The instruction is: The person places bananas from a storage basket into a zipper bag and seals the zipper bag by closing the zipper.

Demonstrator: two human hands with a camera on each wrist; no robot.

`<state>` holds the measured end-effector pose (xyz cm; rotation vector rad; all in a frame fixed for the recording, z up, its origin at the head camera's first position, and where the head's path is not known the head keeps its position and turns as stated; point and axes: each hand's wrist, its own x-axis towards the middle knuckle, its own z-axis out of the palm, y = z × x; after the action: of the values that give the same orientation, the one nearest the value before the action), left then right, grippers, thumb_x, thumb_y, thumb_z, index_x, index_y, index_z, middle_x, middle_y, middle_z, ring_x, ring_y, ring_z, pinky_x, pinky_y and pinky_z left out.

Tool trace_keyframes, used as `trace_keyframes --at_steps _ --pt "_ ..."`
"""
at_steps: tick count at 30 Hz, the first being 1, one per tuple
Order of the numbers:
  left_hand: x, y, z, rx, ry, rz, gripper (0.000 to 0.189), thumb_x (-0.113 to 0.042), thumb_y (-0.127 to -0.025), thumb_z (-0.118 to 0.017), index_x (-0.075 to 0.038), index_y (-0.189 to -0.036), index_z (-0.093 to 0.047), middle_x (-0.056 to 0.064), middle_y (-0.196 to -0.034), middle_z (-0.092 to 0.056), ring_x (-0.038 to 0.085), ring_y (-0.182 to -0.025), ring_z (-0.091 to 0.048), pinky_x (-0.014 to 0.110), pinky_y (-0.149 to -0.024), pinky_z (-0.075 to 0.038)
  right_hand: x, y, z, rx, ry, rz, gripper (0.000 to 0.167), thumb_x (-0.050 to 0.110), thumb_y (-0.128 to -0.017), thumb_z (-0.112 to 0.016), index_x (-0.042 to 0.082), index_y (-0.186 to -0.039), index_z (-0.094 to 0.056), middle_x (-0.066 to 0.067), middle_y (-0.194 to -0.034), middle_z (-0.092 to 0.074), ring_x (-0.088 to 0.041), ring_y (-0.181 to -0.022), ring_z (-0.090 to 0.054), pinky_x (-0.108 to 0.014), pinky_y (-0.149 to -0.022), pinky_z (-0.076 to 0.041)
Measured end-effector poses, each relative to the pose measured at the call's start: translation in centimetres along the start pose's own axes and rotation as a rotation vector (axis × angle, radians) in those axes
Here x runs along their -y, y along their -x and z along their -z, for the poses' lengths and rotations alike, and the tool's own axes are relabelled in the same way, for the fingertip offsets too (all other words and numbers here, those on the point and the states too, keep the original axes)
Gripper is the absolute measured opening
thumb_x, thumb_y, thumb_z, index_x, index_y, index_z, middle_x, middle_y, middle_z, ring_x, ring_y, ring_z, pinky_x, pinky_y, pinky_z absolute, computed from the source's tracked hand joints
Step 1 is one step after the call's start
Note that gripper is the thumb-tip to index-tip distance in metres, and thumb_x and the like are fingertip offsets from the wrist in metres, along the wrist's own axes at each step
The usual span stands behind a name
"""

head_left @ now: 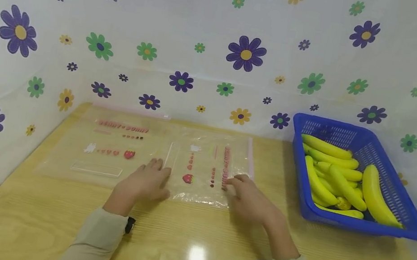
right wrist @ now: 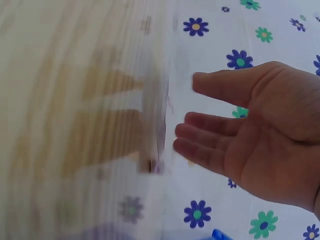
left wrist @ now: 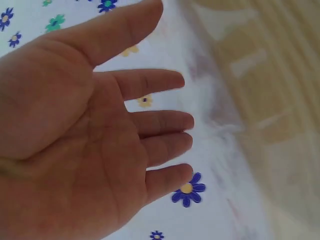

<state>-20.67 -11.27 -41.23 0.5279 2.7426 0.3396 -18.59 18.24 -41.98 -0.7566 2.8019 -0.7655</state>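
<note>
Two clear plastic zip bags with pink lettering and strawberry prints lie flat, side by side, on the wooden table. My left hand (head_left: 146, 180) is over the inner edge of the left bag (head_left: 62, 148), close to the right bag (head_left: 197, 194). Its fingers (left wrist: 162, 120) are spread and nearly straight in the left wrist view. At the lower right part of the right bag is my right hand (head_left: 252, 201), fingertips right at the printed lettering. The right wrist view shows its thumb and fingers (right wrist: 205, 142) extended, with nothing between them. Neither hand grips anything.
A blue plastic basket (head_left: 298, 180) holding several yellow bananas (head_left: 378, 197) stands at the right of the table (head_left: 174, 243). White flower-patterned cloth (head_left: 128, 13) rises behind the table and along both sides.
</note>
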Motion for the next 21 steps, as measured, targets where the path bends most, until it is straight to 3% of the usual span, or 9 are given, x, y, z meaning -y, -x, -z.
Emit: trace_keyframes --at_steps 3,6,11,14,17,21 --pt "-0.8 0.1 0.2 -0.027 -0.004 0.008 0.061 -0.026 -0.096 -0.060 0.005 -0.145 -0.043 0.035 -0.155 -0.024 0.051 -0.146 -0.017 0.064 -0.117 -0.017 -0.8 0.2 0.6 -0.062 0.012 -0.020 0.036 -0.004 -0.093 -0.053 -0.007 -0.129 -0.058 -0.027 -0.129 -0.054 -0.040 -0.120 -0.053 -0.053 -0.103 -0.046" --pt "-1.8 0.0 0.3 -0.031 -0.026 0.005 0.059 -0.028 -0.097 -0.059 0.004 -0.144 -0.044 0.034 -0.154 -0.028 0.051 -0.145 -0.021 0.064 -0.117 -0.019 -1.6 0.4 1.2 -0.061 -0.028 -0.094 0.038 -0.006 -0.093 -0.051 -0.008 -0.131 -0.055 -0.029 -0.131 -0.052 -0.041 -0.120 -0.053 -0.053 -0.103 -0.045" --pt "-4.7 -1.0 0.3 0.000 -0.131 -0.020 0.047 -0.024 -0.098 -0.055 0.000 -0.138 -0.051 0.029 -0.145 -0.043 0.048 -0.135 -0.039 0.060 -0.111 -0.033 -2.9 0.9 2.4 -0.082 -0.048 -0.152 0.038 -0.004 -0.094 -0.049 -0.011 -0.131 -0.055 -0.032 -0.131 -0.053 -0.044 -0.123 -0.051 -0.056 -0.105 -0.043" --pt "-7.4 -2.5 0.3 0.043 -0.243 -0.031 0.043 -0.021 -0.101 -0.050 -0.003 -0.140 -0.051 0.024 -0.141 -0.048 0.043 -0.131 -0.045 0.056 -0.109 -0.038 -3.6 1.2 2.7 -0.115 -0.036 -0.181 0.038 -0.001 -0.098 -0.046 -0.012 -0.134 -0.051 -0.032 -0.132 -0.054 -0.046 -0.125 -0.049 -0.057 -0.106 -0.041" --pt "-10.5 -4.8 -0.3 0.057 -0.338 -0.058 0.040 -0.023 -0.102 -0.048 -0.008 -0.139 -0.053 0.017 -0.135 -0.054 0.035 -0.125 -0.051 0.049 -0.104 -0.044 -4.3 1.5 3.0 -0.134 -0.049 -0.227 0.038 0.002 -0.102 -0.040 -0.012 -0.137 -0.045 -0.033 -0.132 -0.052 -0.045 -0.124 -0.049 -0.057 -0.107 -0.040" --pt "-13.5 -7.4 -1.7 0.045 -0.285 -0.090 0.028 -0.031 -0.104 -0.047 -0.011 -0.110 -0.065 0.006 -0.102 -0.064 0.023 -0.091 -0.061 0.040 -0.081 -0.054 -4.8 1.7 3.1 -0.141 -0.070 -0.279 0.040 0.004 -0.104 -0.035 -0.012 -0.140 -0.040 -0.036 -0.131 -0.051 -0.044 -0.121 -0.051 -0.057 -0.105 -0.041"
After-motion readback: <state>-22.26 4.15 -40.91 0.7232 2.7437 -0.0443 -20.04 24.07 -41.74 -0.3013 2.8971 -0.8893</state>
